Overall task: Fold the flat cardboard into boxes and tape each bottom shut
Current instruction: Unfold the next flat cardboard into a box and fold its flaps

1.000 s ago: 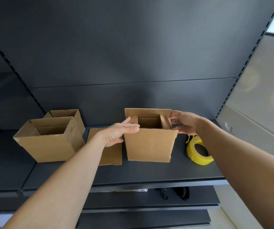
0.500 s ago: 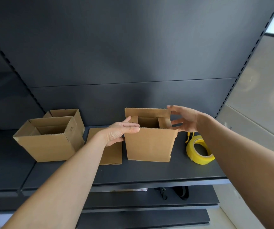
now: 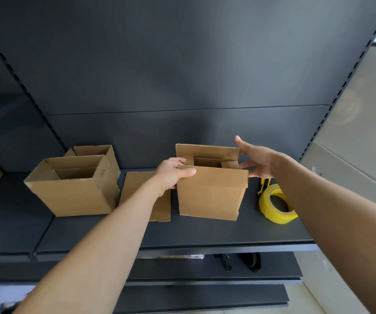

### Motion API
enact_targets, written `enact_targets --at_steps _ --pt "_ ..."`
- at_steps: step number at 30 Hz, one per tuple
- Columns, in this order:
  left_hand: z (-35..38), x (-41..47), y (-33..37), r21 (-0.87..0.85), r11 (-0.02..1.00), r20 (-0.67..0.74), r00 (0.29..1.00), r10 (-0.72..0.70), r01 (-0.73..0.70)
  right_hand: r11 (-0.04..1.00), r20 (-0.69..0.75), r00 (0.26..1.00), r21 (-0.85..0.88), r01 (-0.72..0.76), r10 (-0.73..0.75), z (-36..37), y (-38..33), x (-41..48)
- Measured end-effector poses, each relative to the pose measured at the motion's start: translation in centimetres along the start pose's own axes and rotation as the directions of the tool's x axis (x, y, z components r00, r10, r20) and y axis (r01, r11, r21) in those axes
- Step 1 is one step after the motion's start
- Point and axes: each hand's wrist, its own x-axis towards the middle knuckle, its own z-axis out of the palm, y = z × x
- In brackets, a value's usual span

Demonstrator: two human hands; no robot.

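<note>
Middle of the shelf (image 3: 205,232), the half-formed box (image 3: 212,193) stands upright with its flaps up. The left hand (image 3: 171,173) grips the box's near-left top corner, thumb over the front panel, same as a second ago. The right hand (image 3: 256,158) is what changed. Its fingers were curled on the small right flap then, but now it's lifted and spread wide, thumb up by the right end of the tall back flap (image 3: 207,151), fingertips touching the box's right side. The yellow tape roll (image 3: 277,203) just right of the box, the flat cardboard sheet (image 3: 146,196) just left and the two made-up boxes (image 3: 73,186) further left haven't moved.
</note>
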Motion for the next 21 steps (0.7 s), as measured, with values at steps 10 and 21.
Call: enact_targets --at_steps 10,21 --pt "0.8 0.3 0.3 0.112 0.992 -0.131 0.990 -0.045 0.059 0.997 -0.192 0.981 -0.078 0.016 -0.031 1.0 0.9 1.1" --pt "0.4 0.1 0.3 0.079 0.997 -0.044 0.999 -0.003 0.007 0.999 -0.125 0.992 0.034 0.040 -0.036 1.1 1.2 1.0"
